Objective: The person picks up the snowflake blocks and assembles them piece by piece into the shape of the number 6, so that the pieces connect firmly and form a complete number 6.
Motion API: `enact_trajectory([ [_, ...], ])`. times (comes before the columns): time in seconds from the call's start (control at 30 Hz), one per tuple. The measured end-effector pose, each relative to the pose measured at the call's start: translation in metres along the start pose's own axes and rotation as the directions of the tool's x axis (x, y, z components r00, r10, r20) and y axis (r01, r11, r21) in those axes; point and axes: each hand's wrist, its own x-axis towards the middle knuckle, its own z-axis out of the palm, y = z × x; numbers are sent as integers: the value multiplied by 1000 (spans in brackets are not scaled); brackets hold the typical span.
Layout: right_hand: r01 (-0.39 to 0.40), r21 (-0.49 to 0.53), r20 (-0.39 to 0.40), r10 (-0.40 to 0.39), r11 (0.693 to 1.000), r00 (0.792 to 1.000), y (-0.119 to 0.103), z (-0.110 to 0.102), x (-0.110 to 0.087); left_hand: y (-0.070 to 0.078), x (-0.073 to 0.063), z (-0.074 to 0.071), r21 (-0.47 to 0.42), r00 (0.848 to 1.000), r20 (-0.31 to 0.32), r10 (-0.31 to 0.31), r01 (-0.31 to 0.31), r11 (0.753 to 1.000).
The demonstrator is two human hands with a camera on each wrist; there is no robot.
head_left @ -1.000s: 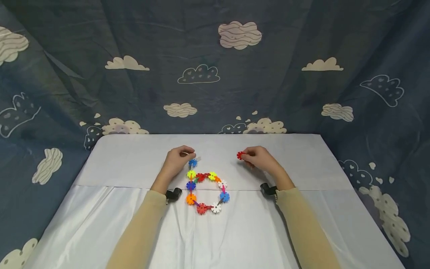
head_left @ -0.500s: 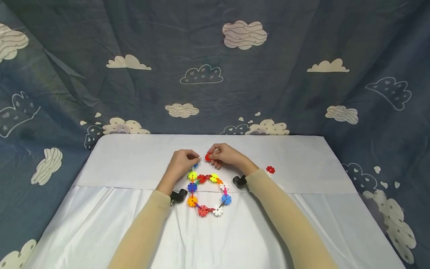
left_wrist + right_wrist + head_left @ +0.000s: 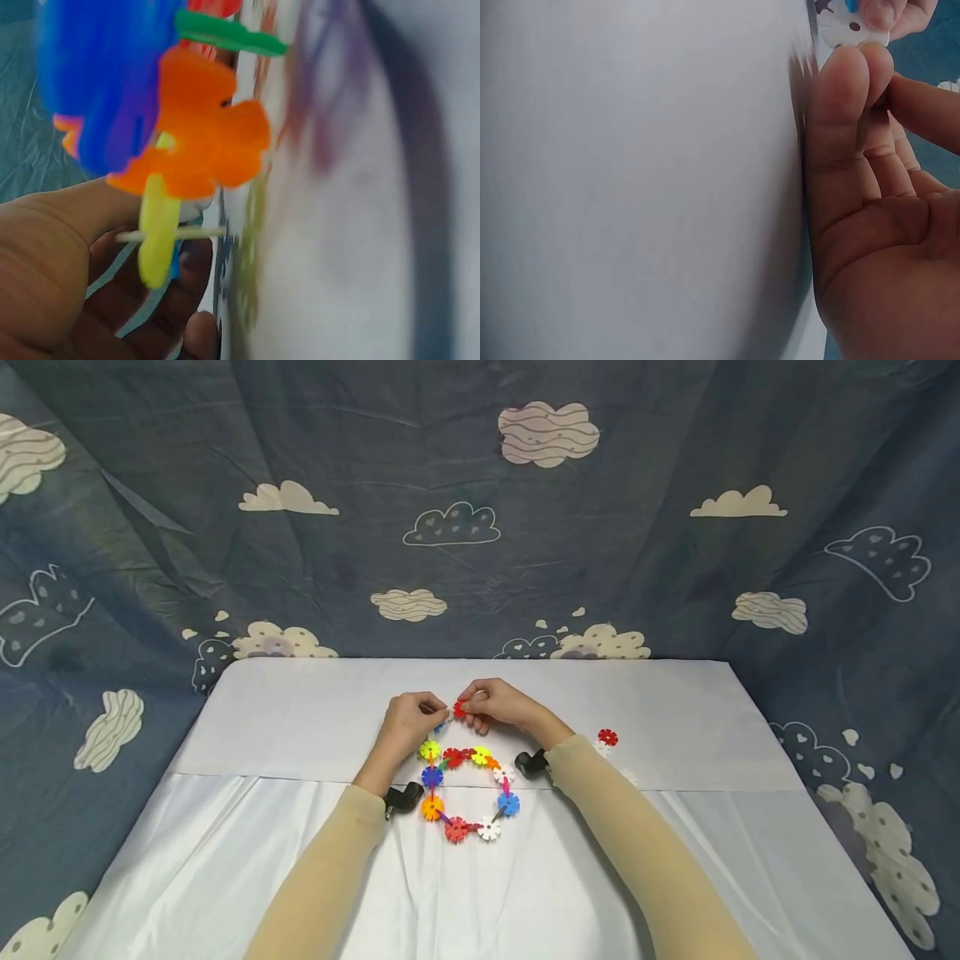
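Note:
A ring of linked plastic snowflake discs in several colours lies on the table, with an orange disc at its left side. From its upper left, a yellow disc and a blue disc lead up to my left hand. That hand pinches the white snowflake disc at the chain's end. My right hand pinches a red snowflake disc right beside the white one. In the right wrist view, the right fingers hide the red disc.
To the right, beyond the right forearm, lie a loose red disc and a white disc. A white cloth covers the table. Behind it hangs a dark cloud-patterned curtain. Black wrist cameras sit on both wrists.
My right hand has moved left with the red disc, up to my left hand, uncovering the loose discs on the right. My left hand has shifted slightly right, still holding the chain's end.

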Motion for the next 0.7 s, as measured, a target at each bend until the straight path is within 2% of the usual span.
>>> enact_trajectory([
  [0.23, 25, 108, -47, -20, 994, 999, -1, 3, -5, 3, -1, 0, -64, 996, -61, 72, -76, 995],
  [0.37, 53, 190, -70, -40, 980, 997, -1, 5, -12, 8, -4, 1, -86, 983, -116, 144, -154, 984],
  [0.53, 100, 241, -103, -77, 965, 992, -3, 7, -26, 17, -12, 5, -82, 948, -168, 272, -288, 954],
  [0.7, 145, 163, -144, -121, 976, 982, -10, 9, -43, 29, -23, 9, -79, 907, -220, 360, -384, 920],
])
